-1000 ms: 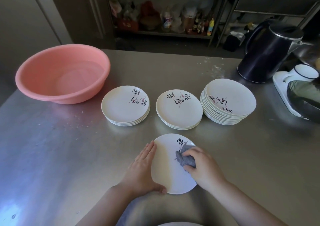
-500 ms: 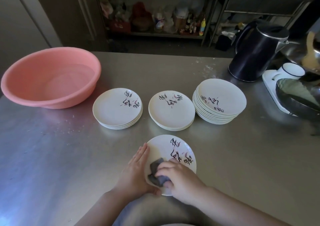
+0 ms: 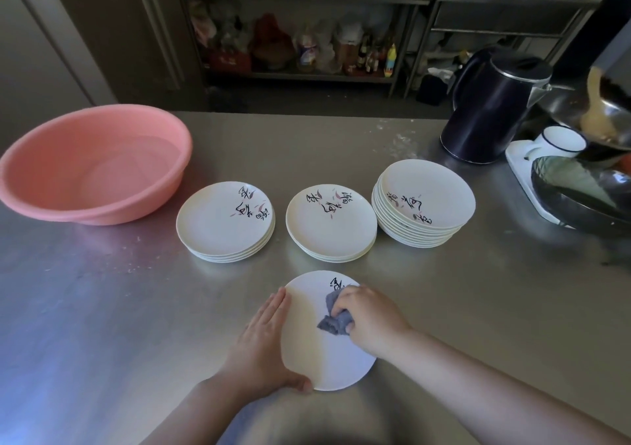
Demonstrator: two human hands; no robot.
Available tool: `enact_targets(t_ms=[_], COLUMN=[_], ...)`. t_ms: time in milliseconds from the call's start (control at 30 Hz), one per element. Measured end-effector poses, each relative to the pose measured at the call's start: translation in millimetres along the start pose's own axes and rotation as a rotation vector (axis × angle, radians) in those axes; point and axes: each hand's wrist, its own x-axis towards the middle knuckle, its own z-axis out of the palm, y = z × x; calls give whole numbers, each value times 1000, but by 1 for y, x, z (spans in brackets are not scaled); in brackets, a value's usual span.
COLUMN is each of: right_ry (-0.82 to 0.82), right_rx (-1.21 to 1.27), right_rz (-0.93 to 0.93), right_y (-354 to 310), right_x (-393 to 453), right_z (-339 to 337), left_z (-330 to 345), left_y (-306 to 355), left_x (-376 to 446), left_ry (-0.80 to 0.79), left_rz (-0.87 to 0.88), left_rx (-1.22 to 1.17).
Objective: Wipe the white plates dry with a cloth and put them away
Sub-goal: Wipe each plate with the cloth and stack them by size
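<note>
- Our right hand (image 3: 370, 321) clutches a grey cloth (image 3: 333, 318) against a white plate (image 3: 321, 352) on the steel counter (image 3: 102, 308).
- Our left hand (image 3: 263, 345), fingers straight, steadies its rim.
- Three plate stacks (image 3: 331, 229) sit behind.

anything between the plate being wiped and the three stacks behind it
Nothing visible: bare steel table lies between the plate and the stacks. The right hand holds the cloth on it.

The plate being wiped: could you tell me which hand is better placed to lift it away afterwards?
Probably the left hand: it already holds the plate by its rim, while the right hand grips the cloth.
</note>
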Motion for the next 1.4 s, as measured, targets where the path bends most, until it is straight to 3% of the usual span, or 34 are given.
enact_targets(t_ms=[333, 567, 700, 800, 967, 1167, 1400], right_ry=[43, 130, 160, 199, 93, -8, 35], right_rx=[-136, -232, -90, -38, 46, 69, 50], right_rz=[-246, -174, -5, 17, -96, -213, -230], right_y=[-18, -4, 21, 26, 31, 31, 32], right_x=[33, 24, 0, -9, 7, 29, 28], right_z=[4, 6, 20, 26, 9, -5, 2], left_z=[-11, -9, -6, 0, -12, -32, -20], left_y=[8, 9, 13, 13, 18, 5, -3], left_x=[8, 7, 6, 3, 3, 27, 22], left_ry=[-63, -71, -60, -43, -39, -224, -223], left_rz=[55, 48, 26, 17, 91, 327, 303], left_rx=[97, 114, 130, 157, 313, 521, 439])
